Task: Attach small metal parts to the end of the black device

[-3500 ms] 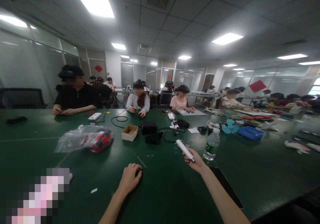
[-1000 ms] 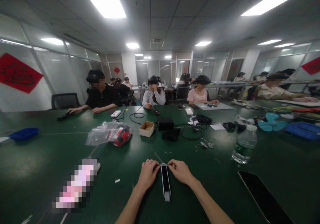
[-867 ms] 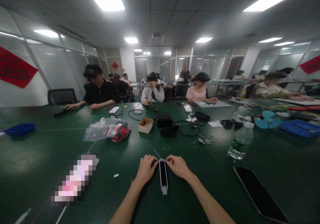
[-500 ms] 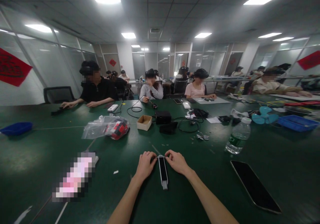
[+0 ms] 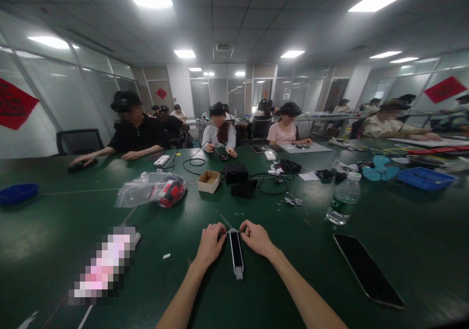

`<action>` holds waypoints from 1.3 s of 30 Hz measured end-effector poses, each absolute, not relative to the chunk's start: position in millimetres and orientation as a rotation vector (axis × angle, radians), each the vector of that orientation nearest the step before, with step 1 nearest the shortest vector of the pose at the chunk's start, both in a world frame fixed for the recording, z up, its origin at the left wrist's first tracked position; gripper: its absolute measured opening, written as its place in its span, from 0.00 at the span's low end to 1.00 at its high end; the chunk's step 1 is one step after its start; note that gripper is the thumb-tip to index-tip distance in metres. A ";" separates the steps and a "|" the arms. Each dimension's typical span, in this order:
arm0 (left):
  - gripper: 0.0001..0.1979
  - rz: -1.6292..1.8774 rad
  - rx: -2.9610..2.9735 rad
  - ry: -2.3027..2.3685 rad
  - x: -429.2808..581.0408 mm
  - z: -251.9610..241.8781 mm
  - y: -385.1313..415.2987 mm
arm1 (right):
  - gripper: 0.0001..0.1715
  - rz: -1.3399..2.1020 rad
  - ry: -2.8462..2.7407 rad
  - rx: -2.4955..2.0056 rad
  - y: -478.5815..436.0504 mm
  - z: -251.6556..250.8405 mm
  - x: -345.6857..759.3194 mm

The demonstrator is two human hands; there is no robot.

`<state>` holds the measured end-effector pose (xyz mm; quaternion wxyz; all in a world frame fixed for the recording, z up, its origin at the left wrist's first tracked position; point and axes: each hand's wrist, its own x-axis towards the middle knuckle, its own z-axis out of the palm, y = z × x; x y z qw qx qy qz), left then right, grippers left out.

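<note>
A slim white-edged device (image 5: 236, 252) with a long black face lies on the green table, a grey tip at its near end. My left hand (image 5: 212, 243) is closed, thumb and fingertips pinched at the left corner of the device's far end. On the opposite corner, the bent fingers of my right hand (image 5: 255, 237) pinch in the same way. What exactly lies between the fingertips is too small to make out. The device rests flat between both hands.
A dark-screened phone (image 5: 368, 270) lies to the right, below a water bottle (image 5: 343, 199). To the left is a blurred-out phone (image 5: 104, 265). Ahead are a bag of red parts (image 5: 168, 190), a small box (image 5: 208, 181) and black cables. Co-workers sit across the table.
The view has shifted slightly, so most things sit a little further left. My hands stay at the device's far end. A co-worker opposite has lowered a hand from the face to the table.
</note>
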<state>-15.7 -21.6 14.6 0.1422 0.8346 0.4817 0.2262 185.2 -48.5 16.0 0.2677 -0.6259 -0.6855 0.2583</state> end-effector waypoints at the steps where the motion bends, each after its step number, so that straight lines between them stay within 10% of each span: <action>1: 0.04 0.644 2.409 1.394 -15.6 14.5 -21.4 | 0.07 0.682 -1.854 -1.706 -48.5 16.2 184.8; 39: 0.06 0.604 2.408 1.422 -15.0 18.3 -23.4 | 0.08 0.698 -1.812 -1.676 -46.6 14.1 186.6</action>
